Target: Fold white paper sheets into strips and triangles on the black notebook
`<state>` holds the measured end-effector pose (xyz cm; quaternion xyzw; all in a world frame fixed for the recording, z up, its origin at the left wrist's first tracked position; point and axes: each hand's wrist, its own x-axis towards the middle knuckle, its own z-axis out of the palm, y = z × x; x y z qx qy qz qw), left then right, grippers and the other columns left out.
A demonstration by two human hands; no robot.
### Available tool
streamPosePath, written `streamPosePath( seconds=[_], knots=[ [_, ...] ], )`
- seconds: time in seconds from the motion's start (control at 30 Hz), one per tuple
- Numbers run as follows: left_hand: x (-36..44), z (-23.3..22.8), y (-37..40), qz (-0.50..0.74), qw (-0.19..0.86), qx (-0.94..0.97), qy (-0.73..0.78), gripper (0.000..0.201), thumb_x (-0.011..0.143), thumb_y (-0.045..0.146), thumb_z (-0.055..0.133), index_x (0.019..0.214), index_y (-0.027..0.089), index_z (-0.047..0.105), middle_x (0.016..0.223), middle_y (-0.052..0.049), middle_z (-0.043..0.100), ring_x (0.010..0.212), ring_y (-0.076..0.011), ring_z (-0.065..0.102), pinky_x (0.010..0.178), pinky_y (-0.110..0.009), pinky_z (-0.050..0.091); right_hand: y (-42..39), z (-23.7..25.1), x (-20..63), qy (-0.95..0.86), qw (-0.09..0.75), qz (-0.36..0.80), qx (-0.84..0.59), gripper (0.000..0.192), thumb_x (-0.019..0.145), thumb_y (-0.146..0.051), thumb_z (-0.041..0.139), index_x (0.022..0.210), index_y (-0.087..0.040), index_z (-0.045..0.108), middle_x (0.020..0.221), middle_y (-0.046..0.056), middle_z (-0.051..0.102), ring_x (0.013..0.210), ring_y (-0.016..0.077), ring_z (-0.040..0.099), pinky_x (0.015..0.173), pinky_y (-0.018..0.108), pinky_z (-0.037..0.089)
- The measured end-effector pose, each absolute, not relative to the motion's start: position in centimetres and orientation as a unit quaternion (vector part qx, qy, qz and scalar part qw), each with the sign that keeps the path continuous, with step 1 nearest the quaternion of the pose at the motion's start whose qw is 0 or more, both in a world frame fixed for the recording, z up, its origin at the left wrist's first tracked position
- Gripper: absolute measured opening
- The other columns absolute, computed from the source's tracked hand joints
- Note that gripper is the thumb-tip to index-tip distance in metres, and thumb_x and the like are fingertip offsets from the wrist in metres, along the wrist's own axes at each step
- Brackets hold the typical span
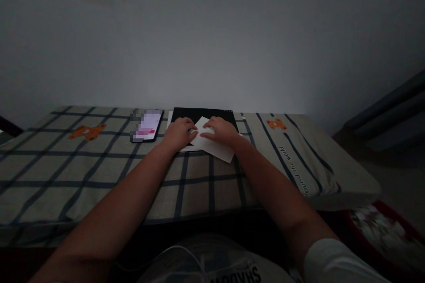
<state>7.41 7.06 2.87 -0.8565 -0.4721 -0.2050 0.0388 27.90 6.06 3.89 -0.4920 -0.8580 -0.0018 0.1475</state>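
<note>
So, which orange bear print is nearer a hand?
The bear print by the lettering, near the right hand; the other lies farther out, beyond the phone from the left hand.

Checked tablecloth; phone lying near black folder.

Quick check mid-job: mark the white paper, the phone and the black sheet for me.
White paper [217, 147]: head view, on its near part, toward the person.
Phone [150, 124]: head view, on its lit screen.
Black sheet [212, 112]: head view, on its far strip.
</note>
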Motion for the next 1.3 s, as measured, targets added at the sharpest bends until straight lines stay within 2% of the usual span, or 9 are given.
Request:
streamPosePath(
  seconds=[0.13, 0.4, 0.5, 0.57, 0.7, 0.83, 0.93, 1.13, 1.3],
  knots=[
    [7.3, 2.8, 7.1, -0.226, 0.038, -0.843, -0.487, 0.026, 0.086, 0.033, 0.052, 0.097, 0.021, 0.072, 0.108, -0.006, 0.064, 0.099, -0.0248, 0.056, 0.084, -0.038, 0.046, 4.5, 4.5, 26.3, -0.882, 0.092, -0.011, -0.462, 0.073, 0.072, -0.076, 0.053, 0.121, -0.022, 0.062, 0.120, 0.011, 0.059, 0.110, 0.0286, 0.051, 0.086, 0.038, 0.044],
    [7.4, 3.5, 6.8, -0.314, 0.028, -0.796, -0.517, 0.027, 0.087, 0.032, 0.050, 0.103, 0.021, 0.069, 0.107, -0.007, 0.062, 0.103, -0.0237, 0.056, 0.090, -0.037, 0.045, 4.0, 4.7, 26.2, -0.884, 0.075, 0.012, -0.461, 0.064, 0.075, -0.069, 0.058, 0.114, -0.020, 0.068, 0.119, 0.012, 0.060, 0.108, 0.0279, 0.052, 0.086, 0.036, 0.044],
    [7.4, 3.9, 6.5, -0.343, 0.032, -0.784, -0.517, 0.029, 0.088, 0.030, 0.048, 0.106, 0.019, 0.068, 0.107, -0.008, 0.062, 0.103, -0.0231, 0.056, 0.091, -0.037, 0.044, 4.6, 4.5, 26.5, -0.869, 0.127, 0.076, -0.472, 0.046, 0.080, -0.057, 0.059, 0.104, -0.020, 0.072, 0.110, 0.009, 0.064, 0.100, 0.0218, 0.056, 0.082, 0.029, 0.042],
    [7.4, 4.3, 6.2, -0.362, 0.039, -0.776, -0.516, 0.030, 0.089, 0.029, 0.046, 0.109, 0.019, 0.066, 0.107, -0.008, 0.062, 0.104, -0.0235, 0.055, 0.093, -0.037, 0.043, 5.1, 4.3, 26.6, -0.848, 0.169, 0.134, -0.484, 0.031, 0.085, -0.042, 0.056, 0.089, -0.018, 0.074, 0.092, 0.006, 0.067, 0.085, 0.0166, 0.058, 0.072, 0.025, 0.041],
    [7.6, 4.8, 5.9, -0.369, 0.036, -0.774, -0.513, 0.030, 0.090, 0.028, 0.044, 0.112, 0.020, 0.064, 0.109, -0.008, 0.062, 0.107, -0.0244, 0.053, 0.095, -0.039, 0.042, 6.3, 3.9, 27.0, -0.757, 0.287, 0.257, -0.528, 0.023, 0.082, -0.026, 0.054, 0.068, -0.013, 0.068, 0.063, 0.000, 0.059, 0.064, 0.0121, 0.054, 0.059, 0.023, 0.038],
    [7.8, 4.3, 6.0, -0.344, 0.009, -0.797, -0.497, 0.031, 0.091, 0.031, 0.043, 0.110, 0.018, 0.064, 0.109, -0.009, 0.062, 0.105, -0.0230, 0.056, 0.093, -0.036, 0.044, 6.9, 3.7, 26.9, -0.570, 0.449, 0.457, -0.515, 0.011, 0.078, -0.023, 0.059, 0.078, -0.014, 0.065, 0.067, -0.001, 0.060, 0.058, 0.0090, 0.054, 0.058, 0.021, 0.045],
    [8.1, 3.5, 6.3, -0.308, -0.012, -0.811, -0.497, 0.037, 0.091, 0.035, 0.043, 0.114, 0.014, 0.063, 0.115, -0.011, 0.061, 0.106, -0.0231, 0.057, 0.095, -0.035, 0.044, 6.9, 3.9, 26.6, -0.439, 0.513, 0.579, -0.456, 0.004, 0.079, -0.019, 0.060, 0.080, -0.015, 0.060, 0.071, 0.001, 0.063, 0.060, 0.0087, 0.059, 0.062, 0.022, 0.050],
    [8.6, 2.2, 6.5, -0.218, -0.018, -0.835, -0.504, 0.054, 0.096, 0.039, 0.031, 0.140, 0.007, 0.039, 0.142, -0.018, 0.045, 0.130, -0.0260, 0.043, 0.108, -0.039, 0.033, 7.2, 4.5, 27.1, -0.333, 0.536, 0.697, -0.341, 0.009, 0.085, -0.013, 0.051, 0.087, -0.015, 0.059, 0.075, 0.005, 0.069, 0.072, 0.0115, 0.066, 0.074, 0.021, 0.054],
    [8.3, 2.7, 6.1, -0.181, -0.002, -0.818, -0.546, 0.057, 0.097, 0.046, 0.026, 0.144, 0.014, 0.036, 0.136, -0.017, 0.051, 0.125, -0.0316, 0.045, 0.101, -0.046, 0.038, 7.6, 5.0, 28.6, -0.377, 0.533, 0.658, -0.375, 0.014, 0.087, -0.017, 0.044, 0.090, -0.017, 0.058, 0.081, 0.006, 0.071, 0.083, 0.0148, 0.068, 0.076, 0.025, 0.055]
  ],
)
